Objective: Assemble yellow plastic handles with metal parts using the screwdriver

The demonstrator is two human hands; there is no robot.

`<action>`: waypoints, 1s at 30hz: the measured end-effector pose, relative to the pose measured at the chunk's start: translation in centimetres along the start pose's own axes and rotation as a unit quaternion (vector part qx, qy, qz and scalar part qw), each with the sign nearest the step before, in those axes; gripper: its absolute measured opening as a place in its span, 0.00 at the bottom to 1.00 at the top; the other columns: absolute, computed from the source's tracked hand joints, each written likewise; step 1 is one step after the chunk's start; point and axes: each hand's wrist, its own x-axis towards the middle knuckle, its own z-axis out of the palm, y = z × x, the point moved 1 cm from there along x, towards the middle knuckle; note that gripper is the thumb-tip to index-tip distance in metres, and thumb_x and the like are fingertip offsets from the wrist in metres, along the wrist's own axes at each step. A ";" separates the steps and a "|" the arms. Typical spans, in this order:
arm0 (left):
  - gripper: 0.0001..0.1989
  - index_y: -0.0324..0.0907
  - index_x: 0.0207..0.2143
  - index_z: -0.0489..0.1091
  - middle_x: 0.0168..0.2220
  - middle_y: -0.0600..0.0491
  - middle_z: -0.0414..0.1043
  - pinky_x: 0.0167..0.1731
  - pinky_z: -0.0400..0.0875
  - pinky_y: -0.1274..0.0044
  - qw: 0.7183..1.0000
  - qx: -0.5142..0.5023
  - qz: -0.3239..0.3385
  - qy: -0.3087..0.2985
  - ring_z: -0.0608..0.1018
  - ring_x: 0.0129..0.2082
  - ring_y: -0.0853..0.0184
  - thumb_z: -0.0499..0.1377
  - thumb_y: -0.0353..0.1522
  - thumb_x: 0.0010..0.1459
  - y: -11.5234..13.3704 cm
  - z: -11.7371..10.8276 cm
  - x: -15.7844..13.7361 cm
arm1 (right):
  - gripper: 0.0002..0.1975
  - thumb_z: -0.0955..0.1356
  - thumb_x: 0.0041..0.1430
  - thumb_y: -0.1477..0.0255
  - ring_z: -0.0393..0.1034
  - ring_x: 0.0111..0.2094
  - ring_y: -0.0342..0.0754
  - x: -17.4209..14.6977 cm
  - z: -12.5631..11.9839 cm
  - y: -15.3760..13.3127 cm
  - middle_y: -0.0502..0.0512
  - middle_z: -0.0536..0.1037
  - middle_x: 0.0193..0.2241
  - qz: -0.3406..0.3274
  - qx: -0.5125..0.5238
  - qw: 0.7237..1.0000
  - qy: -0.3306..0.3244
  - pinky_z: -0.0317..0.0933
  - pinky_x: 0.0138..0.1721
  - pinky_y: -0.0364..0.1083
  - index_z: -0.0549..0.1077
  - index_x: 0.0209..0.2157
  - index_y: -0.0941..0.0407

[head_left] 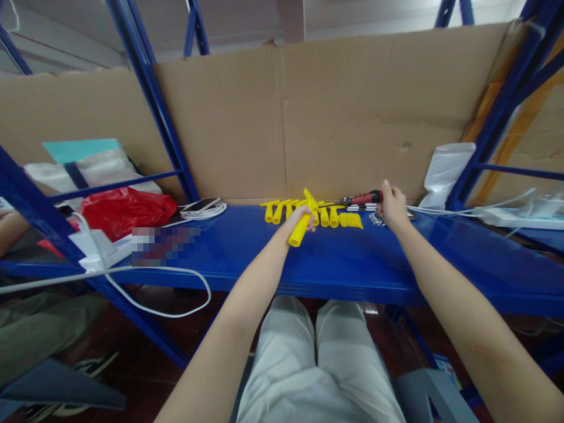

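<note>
My left hand (304, 217) is wrapped round a yellow T-shaped plastic piece (299, 232), its round hollow end tilted toward me. In my right hand (393, 205) is a screwdriver (362, 199) with a red and black handle. Its thin shaft points left and reaches the crosspiece of the yellow part; the exact contact at the tip is too small to tell. Behind my left hand, several similar yellow pieces (277, 214) lie in a row. To their right is a batch of small yellow parts (351, 221), and small metal screws (376, 219) lie below my right hand.
A tall cardboard sheet (343, 117) backs the blue shelf (352, 258). At left are a phone (200, 205) on a coiled white cable, a red bag (126, 211) and a power strip (110, 249). A white pouch (445, 173) leans at right. Another person's leg (53, 323) shows at far left.
</note>
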 end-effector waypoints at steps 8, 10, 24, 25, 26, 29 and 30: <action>0.16 0.44 0.11 0.55 0.08 0.56 0.52 0.21 0.64 0.76 0.999 0.038 -0.001 -0.007 0.56 0.11 0.73 0.48 0.29 0.50 -0.3 -0.3 0.5 | 0.14 0.68 0.55 0.59 0.52 0.12 0.39 -0.8 0.4 -1.2 0.41 0.59 0.14 0.060 0.009 0.998 0.002 0.44 0.12 0.40 0.61 0.27 0.53; 0.17 0.44 0.10 0.55 0.08 0.56 0.53 0.21 0.65 0.76 0.999 0.043 -0.002 -0.009 0.57 0.10 0.74 0.49 0.30 0.50 -0.4 -0.5 0.7 | 0.15 0.68 0.54 0.58 0.53 0.12 0.40 -0.8 0.4 -1.1 0.42 0.59 0.14 0.056 0.005 0.998 0.001 0.44 0.12 0.40 0.61 0.28 0.52; 0.17 0.44 0.10 0.54 0.08 0.56 0.53 0.20 0.64 0.77 0.998 0.064 -0.009 -0.008 0.59 0.11 0.74 0.53 0.31 0.48 -0.9 -1.0 1.1 | 0.15 0.68 0.54 0.58 0.54 0.13 0.40 -1.4 0.6 -1.8 0.42 0.59 0.13 0.077 0.002 0.997 0.006 0.45 0.12 0.40 0.62 0.28 0.53; 0.16 0.44 0.10 0.55 0.08 0.56 0.53 0.20 0.64 0.77 0.998 0.061 -0.008 -0.006 0.59 0.11 0.74 0.53 0.30 0.48 -0.9 -1.1 1.2 | 0.16 0.69 0.54 0.57 0.52 0.12 0.39 -1.4 0.6 -1.7 0.41 0.58 0.13 0.069 0.001 0.998 0.007 0.44 0.11 0.40 0.62 0.28 0.53; 0.16 0.44 0.10 0.55 0.08 0.56 0.53 0.20 0.64 0.77 0.998 0.060 -0.008 -0.004 0.59 0.11 0.74 0.53 0.30 0.48 -0.9 -1.1 1.2 | 0.16 0.69 0.54 0.57 0.51 0.12 0.38 -1.4 0.6 -1.7 0.40 0.56 0.12 0.066 0.004 0.998 0.007 0.44 0.11 0.40 0.62 0.27 0.53; 0.15 0.43 0.11 0.55 0.09 0.55 0.53 0.20 0.63 0.77 0.998 0.057 -0.010 0.005 0.59 0.11 0.74 0.52 0.28 0.47 -1.0 -1.2 1.3 | 0.15 0.70 0.54 0.60 0.49 0.11 0.38 -1.4 0.6 -1.7 0.39 0.54 0.12 0.082 0.019 0.996 0.001 0.43 0.11 0.39 0.61 0.27 0.53; 0.14 0.44 0.11 0.55 0.09 0.55 0.53 0.20 0.63 0.77 0.998 0.057 -0.010 0.007 0.59 0.11 0.74 0.51 0.28 0.47 -1.0 -1.2 1.3 | 0.14 0.69 0.54 0.61 0.50 0.11 0.38 -1.4 0.7 -1.8 0.40 0.56 0.12 0.089 0.023 0.996 -0.001 0.43 0.11 0.39 0.61 0.27 0.53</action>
